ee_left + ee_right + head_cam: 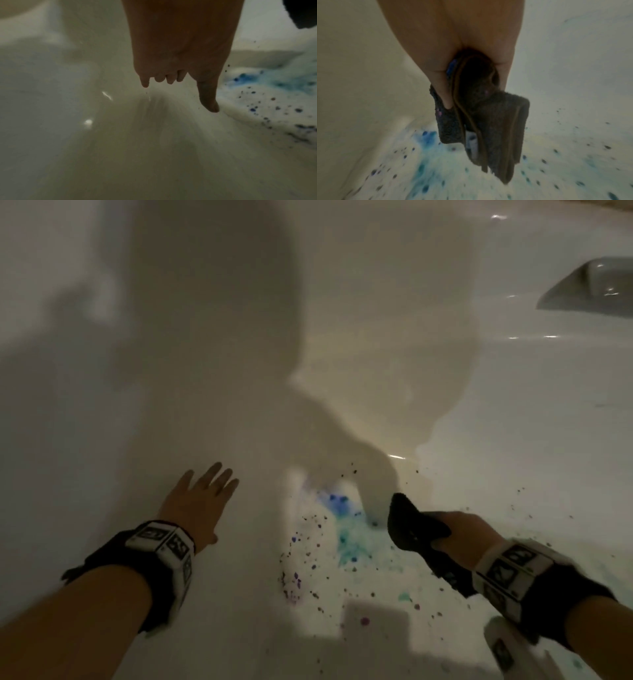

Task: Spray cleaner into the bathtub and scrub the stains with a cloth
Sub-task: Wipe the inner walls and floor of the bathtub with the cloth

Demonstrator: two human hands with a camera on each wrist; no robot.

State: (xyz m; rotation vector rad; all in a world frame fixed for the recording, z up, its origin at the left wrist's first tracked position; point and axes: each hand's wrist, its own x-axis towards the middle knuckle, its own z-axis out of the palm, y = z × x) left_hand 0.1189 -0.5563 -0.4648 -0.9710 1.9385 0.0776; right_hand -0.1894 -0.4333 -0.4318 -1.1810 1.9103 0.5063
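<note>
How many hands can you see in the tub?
2. The left hand is spread open over the tub wall. The right hand grips a dark cloth beside the blue stains.

dim scene, glossy white moulded surface [513,378] fills the view, curving up at far side. recessed grey moulded handle pocket [589,285] upper right. large soft shadows [191,330] across left and centre, brighter patch lower right, small specular highlights [498,216] near top edge
</note>
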